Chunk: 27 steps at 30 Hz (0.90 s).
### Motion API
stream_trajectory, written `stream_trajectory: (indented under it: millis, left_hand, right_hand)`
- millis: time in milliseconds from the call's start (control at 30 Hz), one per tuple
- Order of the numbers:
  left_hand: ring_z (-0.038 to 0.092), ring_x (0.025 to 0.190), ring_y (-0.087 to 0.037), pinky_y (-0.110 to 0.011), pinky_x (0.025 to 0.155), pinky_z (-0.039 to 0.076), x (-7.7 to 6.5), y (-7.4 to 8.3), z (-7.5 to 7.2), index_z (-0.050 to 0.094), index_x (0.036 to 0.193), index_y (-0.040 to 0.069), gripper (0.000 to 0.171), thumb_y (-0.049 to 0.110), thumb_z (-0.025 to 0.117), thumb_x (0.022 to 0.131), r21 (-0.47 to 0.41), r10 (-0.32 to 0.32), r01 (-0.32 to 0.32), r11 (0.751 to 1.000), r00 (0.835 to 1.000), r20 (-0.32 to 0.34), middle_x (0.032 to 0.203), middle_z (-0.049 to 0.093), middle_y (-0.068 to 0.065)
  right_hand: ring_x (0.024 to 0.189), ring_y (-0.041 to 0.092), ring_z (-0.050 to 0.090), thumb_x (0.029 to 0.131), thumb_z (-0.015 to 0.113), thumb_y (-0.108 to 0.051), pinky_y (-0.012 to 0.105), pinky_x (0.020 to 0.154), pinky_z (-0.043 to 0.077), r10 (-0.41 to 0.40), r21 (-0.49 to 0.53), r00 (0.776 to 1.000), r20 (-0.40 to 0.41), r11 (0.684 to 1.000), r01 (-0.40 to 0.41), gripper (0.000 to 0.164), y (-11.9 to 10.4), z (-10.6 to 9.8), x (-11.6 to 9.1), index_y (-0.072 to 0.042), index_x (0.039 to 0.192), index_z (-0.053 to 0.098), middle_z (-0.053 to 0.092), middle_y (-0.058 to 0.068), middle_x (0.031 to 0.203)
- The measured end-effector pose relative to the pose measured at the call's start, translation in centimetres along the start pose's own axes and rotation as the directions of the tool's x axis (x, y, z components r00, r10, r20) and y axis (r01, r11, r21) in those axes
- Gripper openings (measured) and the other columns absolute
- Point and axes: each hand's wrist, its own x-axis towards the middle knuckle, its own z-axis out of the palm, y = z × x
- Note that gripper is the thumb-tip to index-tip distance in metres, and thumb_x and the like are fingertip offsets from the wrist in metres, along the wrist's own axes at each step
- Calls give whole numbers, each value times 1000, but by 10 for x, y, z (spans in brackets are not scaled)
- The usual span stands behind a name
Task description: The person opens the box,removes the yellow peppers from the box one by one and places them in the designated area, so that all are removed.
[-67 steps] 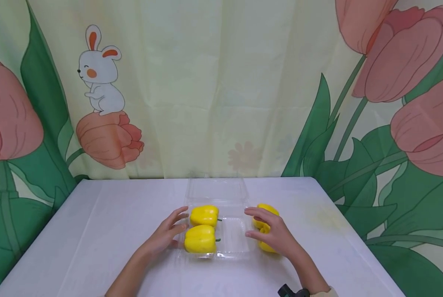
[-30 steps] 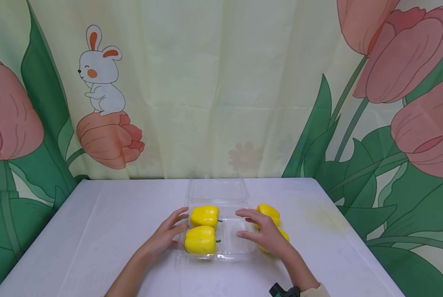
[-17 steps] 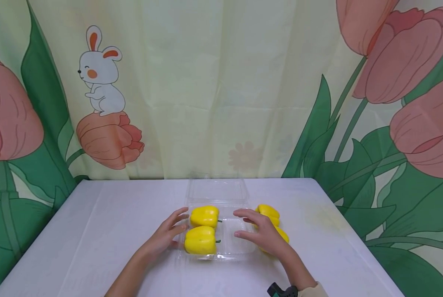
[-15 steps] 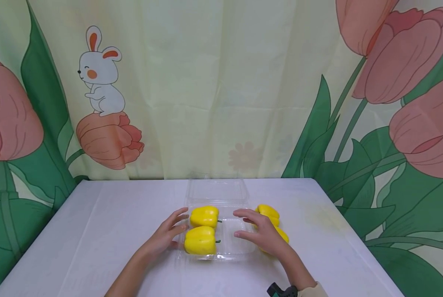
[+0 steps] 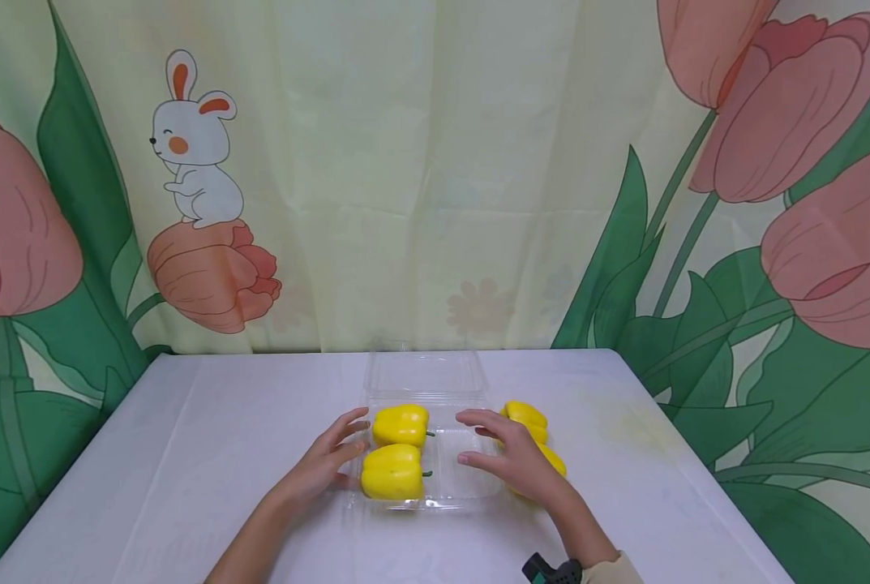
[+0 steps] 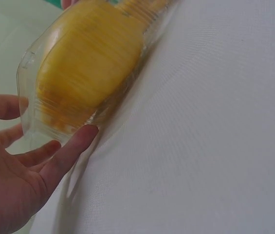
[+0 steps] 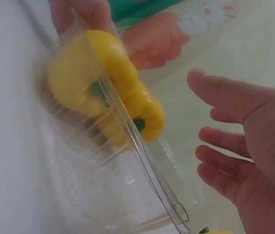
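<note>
A clear plastic clamshell container (image 5: 466,487) lies with its lid (image 5: 427,371) folded back. Two yellow bell peppers, a rear one (image 5: 400,424) and a front one (image 5: 392,473), fill its left half, stems pointing right. My left hand (image 5: 319,466) rests with spread fingers at the container's left wall; in the left wrist view its fingertips (image 6: 84,136) meet the plastic. Over the right half hovers my right hand (image 5: 515,458), thumb and fingers apart, nothing between them. Partly behind it, right of the container, are a rear yellow pepper (image 5: 528,414) and a front yellow pepper (image 5: 555,459).
A white cloth covers the table (image 5: 223,430). Behind its far edge hangs a curtain (image 5: 376,178) printed with tulips and a rabbit. A black strapped device (image 5: 551,569) sits at my right wrist.
My right hand has shifted left, from over the loose peppers to over the container's right half, showing more of the front loose pepper. My left hand has stayed in place.
</note>
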Motion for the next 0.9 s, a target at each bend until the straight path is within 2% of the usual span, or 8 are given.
stream_trajectory:
  millis: [367,633,900]
  left_hand:
    - [37,136,-44,-46,79,59,-2,3,0,27,151,25,56,21,50,100,-2,10,-10,1000,1000,16,157,26,-16]
    - [38,136,-42,-46,79,59,-2,1,0,27,151,26,57,20,50,100,-11,11,-11,1000,1000,20,157,26,-16]
    - [39,135,-40,-45,78,59,-2,1,0,27,152,25,57,21,50,100,0,6,-6,1000,1000,17,157,26,-16]
  right_hand:
    - [117,29,60,80,76,-41,46,98,50,-19,-6,1000,8,1000,19,57,1,2,2,-21,130,58,62,2,131]
    - [121,31,57,80,77,-40,52,103,46,20,34,999,35,999,-21,59,-2,3,4,-19,132,57,60,0,133]
    - [122,31,57,80,76,-41,51,102,46,33,28,999,42,999,-35,59,-3,5,6,-20,132,57,60,2,133]
